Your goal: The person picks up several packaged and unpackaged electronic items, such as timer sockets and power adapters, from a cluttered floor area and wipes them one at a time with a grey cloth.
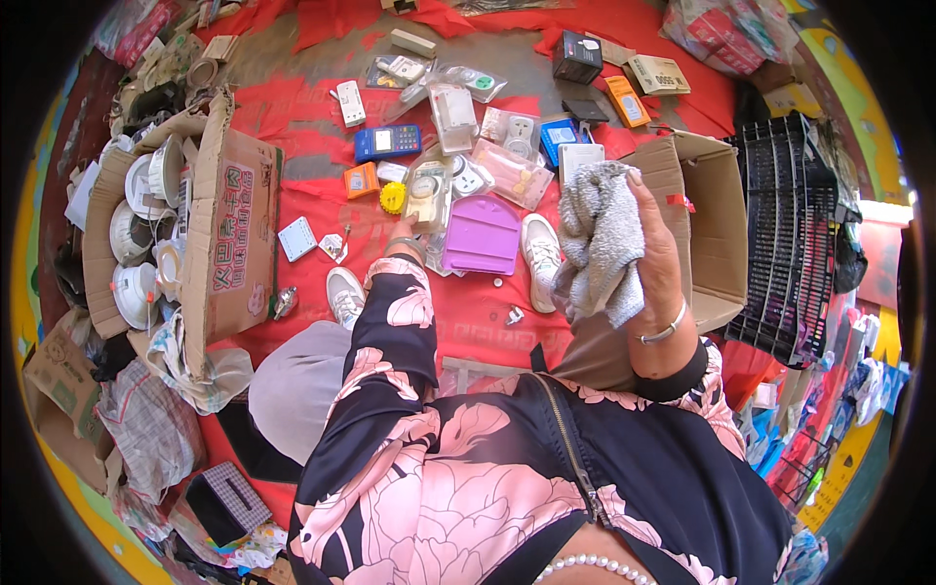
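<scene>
My right hand point(659, 253), raised at the right, is closed round a crumpled grey towel point(603, 239). My left hand point(404, 230) reaches forward and grips the lower end of a clear-wrapped package point(429, 190) with a pale device inside; some of its fingers are hidden. Just right of that package lies a purple plastic tray point(483, 234). A yellow knob-like piece point(392, 198) sits to its left. Beyond are a blue handheld meter point(387, 142), a clear plastic case point(453, 117), a wrapped socket point(512, 132) and a pinkish packet point(512, 174).
A cardboard box point(234, 234) full of white round lamps point(135, 292) stands at the left. Another open cardboard box point(717, 224) and a black plastic crate point(788, 234) are at the right. My shoes point(540, 261) rest on the red sheet point(312, 263), among small loose parts.
</scene>
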A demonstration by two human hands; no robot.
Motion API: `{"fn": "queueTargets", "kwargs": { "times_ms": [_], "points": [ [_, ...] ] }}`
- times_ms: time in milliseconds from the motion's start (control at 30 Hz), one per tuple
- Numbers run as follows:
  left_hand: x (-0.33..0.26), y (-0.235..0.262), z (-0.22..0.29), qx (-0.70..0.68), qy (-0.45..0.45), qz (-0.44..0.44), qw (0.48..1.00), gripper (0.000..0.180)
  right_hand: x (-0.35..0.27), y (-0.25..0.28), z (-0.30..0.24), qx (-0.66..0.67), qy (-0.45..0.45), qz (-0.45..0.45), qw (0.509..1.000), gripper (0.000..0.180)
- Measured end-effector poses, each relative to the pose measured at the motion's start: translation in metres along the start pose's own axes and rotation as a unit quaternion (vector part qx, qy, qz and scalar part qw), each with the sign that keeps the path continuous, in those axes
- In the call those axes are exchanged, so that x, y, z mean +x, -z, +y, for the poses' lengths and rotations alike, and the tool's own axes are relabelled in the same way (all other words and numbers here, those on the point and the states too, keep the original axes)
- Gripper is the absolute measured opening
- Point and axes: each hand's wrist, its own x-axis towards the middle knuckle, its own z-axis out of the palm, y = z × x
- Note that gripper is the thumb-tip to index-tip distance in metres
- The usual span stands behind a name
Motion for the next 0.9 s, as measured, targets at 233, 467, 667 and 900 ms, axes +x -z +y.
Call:
{"fn": "queueTargets", "kwargs": {
  "times_ms": [233,467,667,900],
  "points": [
    [-0.005,0.001,0.017,-0.104,0.020,-0.055,0.993,0.031,0.003,-0.002,0.001,-0.015,0.035,0.040,0.998,0.033],
    [-0.086,0.013,0.044,-0.131,-0.161,-0.243,0.947,0.041,0.028,0.032,0.007,-0.066,0.056,0.020,0.996,0.034],
    [-0.259,-0.025,0.073,-0.137,-0.282,-0.363,0.878,0.044,0.027,0.030,0.005,-0.070,0.129,0.025,0.989,0.048],
    [-0.376,-0.013,0.040,-0.008,-0.446,-0.340,0.828,0.051,0.014,0.004,0.054,-0.084,0.111,-0.229,0.963,0.040]
  ]
}}
